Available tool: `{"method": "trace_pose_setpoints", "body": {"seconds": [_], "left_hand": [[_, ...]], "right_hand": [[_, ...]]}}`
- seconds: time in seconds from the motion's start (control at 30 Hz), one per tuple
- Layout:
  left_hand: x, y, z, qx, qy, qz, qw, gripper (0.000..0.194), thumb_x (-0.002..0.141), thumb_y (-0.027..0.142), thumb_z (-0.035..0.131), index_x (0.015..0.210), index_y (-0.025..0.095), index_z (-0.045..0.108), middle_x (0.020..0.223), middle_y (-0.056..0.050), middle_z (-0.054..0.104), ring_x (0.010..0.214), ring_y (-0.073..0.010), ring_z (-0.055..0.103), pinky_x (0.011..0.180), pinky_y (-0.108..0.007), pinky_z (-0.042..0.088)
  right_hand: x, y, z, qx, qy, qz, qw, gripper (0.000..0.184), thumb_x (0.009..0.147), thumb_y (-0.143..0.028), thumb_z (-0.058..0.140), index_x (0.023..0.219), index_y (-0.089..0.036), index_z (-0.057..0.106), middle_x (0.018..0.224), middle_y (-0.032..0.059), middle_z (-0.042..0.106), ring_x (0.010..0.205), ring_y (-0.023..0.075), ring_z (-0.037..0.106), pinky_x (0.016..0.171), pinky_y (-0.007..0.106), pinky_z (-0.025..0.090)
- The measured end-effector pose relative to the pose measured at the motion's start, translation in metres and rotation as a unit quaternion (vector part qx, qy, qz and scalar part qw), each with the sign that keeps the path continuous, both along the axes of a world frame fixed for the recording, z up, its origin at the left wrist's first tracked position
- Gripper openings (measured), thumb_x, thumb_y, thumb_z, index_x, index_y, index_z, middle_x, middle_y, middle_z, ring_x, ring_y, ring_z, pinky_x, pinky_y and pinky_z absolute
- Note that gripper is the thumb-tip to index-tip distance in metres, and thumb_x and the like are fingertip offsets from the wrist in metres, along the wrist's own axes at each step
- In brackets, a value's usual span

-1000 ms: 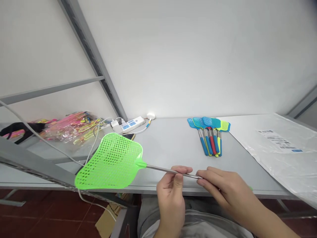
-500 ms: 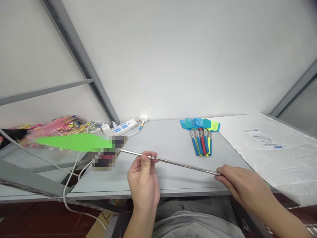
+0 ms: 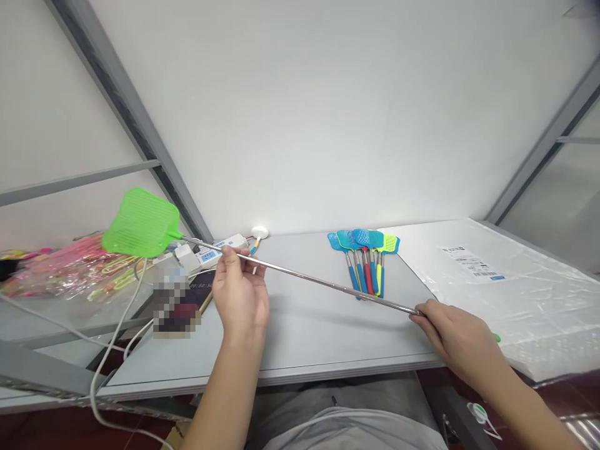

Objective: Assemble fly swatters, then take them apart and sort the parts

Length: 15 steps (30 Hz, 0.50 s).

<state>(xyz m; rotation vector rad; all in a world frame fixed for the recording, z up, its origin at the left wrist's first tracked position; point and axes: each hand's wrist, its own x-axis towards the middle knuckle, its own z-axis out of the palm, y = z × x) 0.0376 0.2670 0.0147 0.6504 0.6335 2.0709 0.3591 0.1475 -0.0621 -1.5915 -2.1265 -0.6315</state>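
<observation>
Green fly swatter [image 3: 140,224] held in the air over a grey table [image 3: 323,344], its mesh head at upper left, its long metal rod [image 3: 319,280] slanting down to the right. The left hand [image 3: 240,290] pinches the rod near the head; the right hand [image 3: 457,337] is closed around the other end, a bit of green showing past it. Behind the rod lie fanned fly swatters [image 3: 369,269] with blue, red and yellow grips. Left: a white power strip [image 3: 234,241] and a partly pixelated phone [image 3: 199,294]. Right: a labelled white plastic package [image 3: 539,300].
</observation>
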Motion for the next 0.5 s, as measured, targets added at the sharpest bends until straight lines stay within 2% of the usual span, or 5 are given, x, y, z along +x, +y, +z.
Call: {"method": "trace_pose_setpoints", "body": {"seconds": [0.1, 0.2, 0.33, 0.43, 0.5], "left_hand": [[0.013, 0.001, -0.005, -0.015, 0.015, -0.026, 0.999, 0.026, 0.08, 0.042, 0.072, 0.086, 0.019, 0.061, 0.079, 0.001, 0.064, 0.07, -0.0097, 0.062, 0.07, -0.024, 0.05], [0.034, -0.008, -0.014, -0.038, 0.051, -0.076, 0.995, 0.029, 0.083, 0.045, 0.068, 0.091, 0.018, 0.063, 0.085, -0.003, 0.069, 0.079, -0.014, 0.067, 0.078, -0.029, 0.051], [0.06, -0.026, -0.025, -0.045, 0.09, -0.17, 0.98, 0.033, 0.089, 0.048, 0.059, 0.099, 0.017, 0.064, 0.09, -0.007, 0.072, 0.081, -0.0175, 0.069, 0.079, -0.034, 0.052], [0.062, -0.032, -0.023, -0.035, 0.119, -0.148, 0.981, 0.031, 0.089, 0.047, 0.06, 0.088, 0.016, 0.064, 0.083, -0.006, 0.072, 0.076, -0.0175, 0.069, 0.077, -0.033, 0.051], [0.055, -0.031, -0.017, -0.023, 0.136, -0.118, 0.983, 0.03, 0.088, 0.046, 0.062, 0.084, 0.016, 0.064, 0.078, -0.005, 0.072, 0.073, -0.0169, 0.069, 0.075, -0.031, 0.05]], "right_hand": [[-0.013, 0.007, 0.005, -0.015, 0.009, -0.004, 1.0, 0.027, 0.1, -0.038, 0.04, 0.089, -0.021, 0.057, 0.071, 0.0002, 0.064, 0.056, 0.0145, 0.059, 0.052, 0.027, 0.034], [-0.028, 0.015, 0.014, -0.011, -0.006, 0.017, 1.0, 0.025, 0.1, -0.037, 0.039, 0.1, -0.021, 0.058, 0.079, 0.001, 0.069, 0.056, 0.0147, 0.062, 0.048, 0.028, 0.029], [-0.047, 0.023, 0.032, -0.027, 0.011, 0.035, 0.999, 0.028, 0.102, -0.038, 0.035, 0.094, -0.023, 0.057, 0.073, -0.0012, 0.069, 0.052, 0.0139, 0.061, 0.046, 0.028, 0.023], [-0.053, 0.027, 0.037, -0.047, 0.034, 0.045, 0.997, 0.031, 0.102, -0.038, 0.034, 0.085, -0.023, 0.055, 0.065, -0.0033, 0.065, 0.048, 0.0126, 0.057, 0.046, 0.027, 0.023], [-0.052, 0.029, 0.032, -0.038, 0.033, 0.05, 0.997, 0.034, 0.102, -0.039, 0.033, 0.08, -0.023, 0.053, 0.058, -0.0041, 0.06, 0.044, 0.0123, 0.053, 0.046, 0.027, 0.023]]}}
